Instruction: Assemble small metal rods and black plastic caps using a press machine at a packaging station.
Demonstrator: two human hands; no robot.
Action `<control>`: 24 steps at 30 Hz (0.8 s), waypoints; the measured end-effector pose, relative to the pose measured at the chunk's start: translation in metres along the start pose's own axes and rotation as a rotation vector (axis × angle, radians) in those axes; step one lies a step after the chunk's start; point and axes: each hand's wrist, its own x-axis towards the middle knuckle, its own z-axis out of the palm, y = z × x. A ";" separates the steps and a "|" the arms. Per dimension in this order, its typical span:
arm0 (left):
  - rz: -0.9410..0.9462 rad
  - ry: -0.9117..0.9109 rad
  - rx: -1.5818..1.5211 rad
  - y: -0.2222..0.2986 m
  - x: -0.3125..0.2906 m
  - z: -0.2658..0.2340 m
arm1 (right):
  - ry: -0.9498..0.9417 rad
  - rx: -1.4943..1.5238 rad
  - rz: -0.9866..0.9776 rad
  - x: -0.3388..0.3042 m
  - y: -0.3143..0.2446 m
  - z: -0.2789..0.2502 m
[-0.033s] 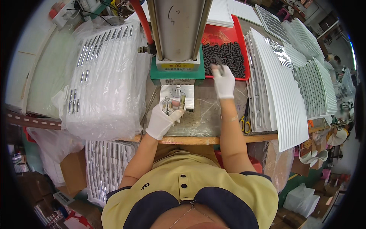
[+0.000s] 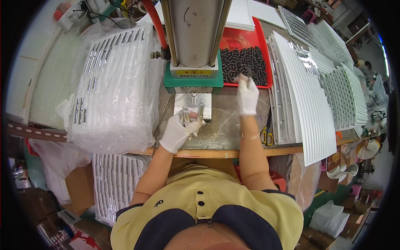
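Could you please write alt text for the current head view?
A gloved left hand holds shiny metal tubes before a press on a workbench, while the gloved right hand is at the near edge of a red tray of small black parts. A plastic-wrapped stack lies to the left.

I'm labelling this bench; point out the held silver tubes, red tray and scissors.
Silver tubes (image 2: 201, 109): head view, on one tube's upper part.
Red tray (image 2: 262, 41): head view, on its right wall.
Scissors (image 2: 267, 135): head view, on the yellow handles.

Shiny tubes (image 2: 201, 109), held nearly upright, small black pieces (image 2: 243, 60), heaped in red tray (image 2: 250, 37)
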 end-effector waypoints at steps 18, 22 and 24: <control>0.514 0.217 1.017 -0.049 -0.099 0.012 | -0.500 1.135 0.742 -0.134 -0.050 -0.013; 0.692 0.454 1.254 -0.064 -0.137 -0.001 | -0.646 1.162 0.828 -0.159 -0.069 -0.002; 0.651 0.469 1.220 -0.065 -0.159 -0.009 | -0.719 1.139 0.852 -0.178 -0.076 0.004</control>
